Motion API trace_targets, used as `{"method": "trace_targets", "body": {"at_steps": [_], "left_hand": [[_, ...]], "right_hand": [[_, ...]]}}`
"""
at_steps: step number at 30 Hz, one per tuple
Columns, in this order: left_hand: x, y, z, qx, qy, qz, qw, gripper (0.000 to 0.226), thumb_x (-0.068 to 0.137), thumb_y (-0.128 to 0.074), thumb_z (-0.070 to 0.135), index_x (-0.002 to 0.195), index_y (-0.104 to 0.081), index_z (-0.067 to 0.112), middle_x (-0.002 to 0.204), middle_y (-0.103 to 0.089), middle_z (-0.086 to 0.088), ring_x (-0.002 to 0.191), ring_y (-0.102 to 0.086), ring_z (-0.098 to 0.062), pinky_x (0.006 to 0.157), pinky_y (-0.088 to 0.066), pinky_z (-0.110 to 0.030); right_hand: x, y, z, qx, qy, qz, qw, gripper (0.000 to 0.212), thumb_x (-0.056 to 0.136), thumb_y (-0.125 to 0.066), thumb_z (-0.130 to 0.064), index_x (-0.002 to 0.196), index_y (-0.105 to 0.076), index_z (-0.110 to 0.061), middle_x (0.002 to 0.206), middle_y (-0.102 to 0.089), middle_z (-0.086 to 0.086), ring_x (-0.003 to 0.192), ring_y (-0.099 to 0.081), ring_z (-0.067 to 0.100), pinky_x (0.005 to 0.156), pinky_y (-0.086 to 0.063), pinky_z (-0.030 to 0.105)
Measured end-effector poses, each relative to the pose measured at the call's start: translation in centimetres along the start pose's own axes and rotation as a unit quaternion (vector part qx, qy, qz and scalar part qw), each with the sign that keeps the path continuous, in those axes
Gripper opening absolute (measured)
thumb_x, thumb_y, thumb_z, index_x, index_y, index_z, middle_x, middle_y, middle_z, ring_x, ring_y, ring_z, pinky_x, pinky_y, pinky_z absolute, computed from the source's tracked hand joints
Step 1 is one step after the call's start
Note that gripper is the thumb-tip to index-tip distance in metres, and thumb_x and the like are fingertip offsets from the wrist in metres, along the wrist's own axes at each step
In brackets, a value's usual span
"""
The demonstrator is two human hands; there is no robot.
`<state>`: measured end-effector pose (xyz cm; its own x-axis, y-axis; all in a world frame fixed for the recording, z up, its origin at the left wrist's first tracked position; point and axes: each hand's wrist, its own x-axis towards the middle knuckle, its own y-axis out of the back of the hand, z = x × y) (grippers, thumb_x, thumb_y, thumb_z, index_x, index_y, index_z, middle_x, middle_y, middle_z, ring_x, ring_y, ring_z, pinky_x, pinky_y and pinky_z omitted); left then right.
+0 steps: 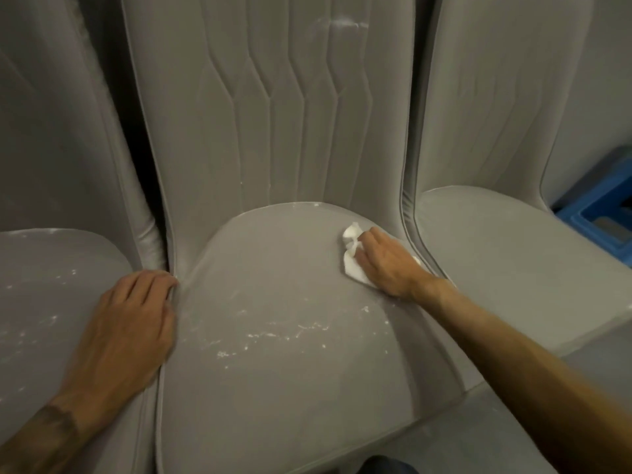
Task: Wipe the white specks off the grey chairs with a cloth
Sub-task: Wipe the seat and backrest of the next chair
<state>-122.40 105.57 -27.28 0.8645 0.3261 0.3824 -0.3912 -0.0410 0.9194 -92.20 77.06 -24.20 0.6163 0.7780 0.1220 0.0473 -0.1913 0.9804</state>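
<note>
We see three grey upholstered chairs in a row, close together, filling the view. The middle chair point(273, 388) has a back with stitched vertical channels; the left chair point(41, 285) and right chair point(513, 251) are only partly in frame. A blue crate point(602, 220) sits at the far right, behind the right chair's seat. White specks point(270, 335) are scattered across the near-centre of the middle seat, with more along its far edge by the backrest. We note more specks on the left chair's seat and a white smear point(345, 25) high on the middle backrest. The right chair's seat looks plain grey. The cloth point(354, 271), white and crumpled, lies on the far right part of the middle seat, near the edge beside the right chair. The right hand point(386, 265) is on top of it. Its fingers are bent and bunch the cloth against the seat, and cloth shows past the fingertips and under the palm. The left hand point(130, 323) rests palm down on the left chair's seat edge, right at the gap to the middle chair. Its fingers are together and slightly curved, with the tips at the seam, and they hold nothing. Both forearms are bare and we see dark marking on the left one.
</note>
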Motion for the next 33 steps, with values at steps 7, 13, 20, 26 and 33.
{"method": "trace_targets", "body": {"at_steps": [7,13,20,26,33], "left_hand": [[0.0,-0.1,0.0,-0.007,0.002,0.008,1.000,0.038,0.096,-0.036,0.021,0.119,-0.061,0.004,0.118,-0.062,-0.019,0.104,-0.054,-0.041,0.090,-0.048,-0.057],[0.0,-0.3,-0.3,0.002,-0.009,0.019,1.000,0.035,0.097,-0.036,0.021,0.120,-0.058,0.007,0.119,-0.058,-0.015,0.104,-0.053,-0.040,0.088,-0.046,-0.055],[-0.2,-0.3,-0.5,0.020,-0.028,0.016,0.999,0.037,0.101,-0.032,0.021,0.121,-0.058,0.002,0.119,-0.057,-0.020,0.102,-0.052,-0.043,0.085,-0.046,-0.056],[-0.2,-0.5,-0.5,0.034,-0.057,0.037,0.997,0.036,0.102,-0.032,0.016,0.120,-0.057,-0.002,0.120,-0.055,-0.022,0.103,-0.052,-0.045,0.082,-0.046,-0.058],[-0.5,-1.2,-1.1,0.056,-0.084,0.046,0.994,0.036,0.103,-0.033,0.013,0.120,-0.058,-0.006,0.121,-0.053,-0.024,0.103,-0.052,-0.046,0.080,-0.043,-0.059]], "right_hand": [[-3.7,-1.4,-2.3,0.068,0.034,-0.007,0.997,0.019,0.103,-0.034,-0.034,0.089,-0.037,-0.022,0.092,-0.044,0.004,0.078,-0.045,0.025,0.075,-0.039,0.040],[-2.4,0.1,-0.7,0.038,-0.111,0.041,0.992,0.026,0.105,-0.038,-0.024,0.098,-0.051,-0.002,0.102,-0.052,0.019,0.088,-0.051,0.036,0.084,-0.040,0.048],[-6.1,-0.5,-4.7,0.056,0.015,0.016,0.998,0.024,0.105,-0.034,-0.030,0.092,-0.045,-0.013,0.094,-0.048,0.009,0.079,-0.047,0.028,0.075,-0.040,0.044],[-5.9,-0.5,-4.7,0.013,-0.140,0.056,0.988,0.028,0.105,-0.032,-0.025,0.105,-0.051,-0.004,0.106,-0.051,0.016,0.090,-0.050,0.037,0.082,-0.039,0.050],[-8.2,0.1,-5.5,0.022,-0.047,0.009,0.999,0.027,0.106,-0.031,-0.027,0.103,-0.050,-0.008,0.103,-0.049,0.011,0.089,-0.048,0.032,0.081,-0.038,0.046]]}}
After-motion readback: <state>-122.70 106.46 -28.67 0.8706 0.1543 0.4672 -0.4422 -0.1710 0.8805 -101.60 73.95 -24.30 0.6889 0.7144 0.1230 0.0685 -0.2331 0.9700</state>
